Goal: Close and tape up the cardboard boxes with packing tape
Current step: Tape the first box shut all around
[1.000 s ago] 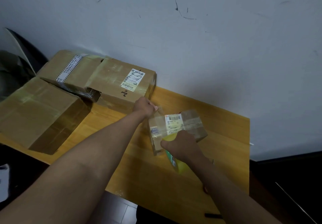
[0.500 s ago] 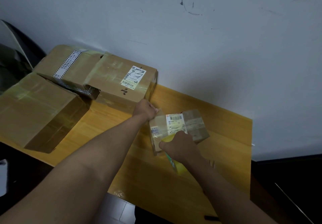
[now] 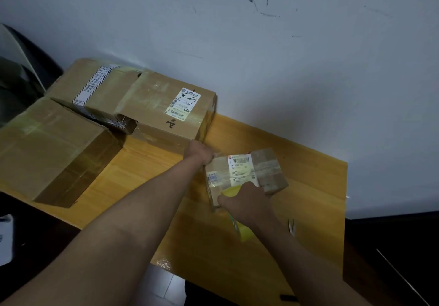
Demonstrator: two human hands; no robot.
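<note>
A small cardboard box (image 3: 266, 170) with white labels lies on the wooden table (image 3: 308, 186). My left hand (image 3: 200, 152) grips the box's far left corner, where a clear tape end seems to lie under the fingers. My right hand (image 3: 247, 202) holds a yellow roll of packing tape (image 3: 242, 229) against the box's near edge. Most of the roll is hidden under the hand and wrist.
Three bigger cardboard boxes crowd the left: one with a white label (image 3: 164, 108) against the wall, one with a printed strip (image 3: 95, 84) behind, one plain (image 3: 47, 148) at the near left. Scissors (image 3: 291, 226) lie right of my right arm. Dark floor lies beyond the table's right edge.
Both hands keep their hold on the small box and the roll. My right hand has shifted slightly along the box's near edge; the camera has tilted a little.
</note>
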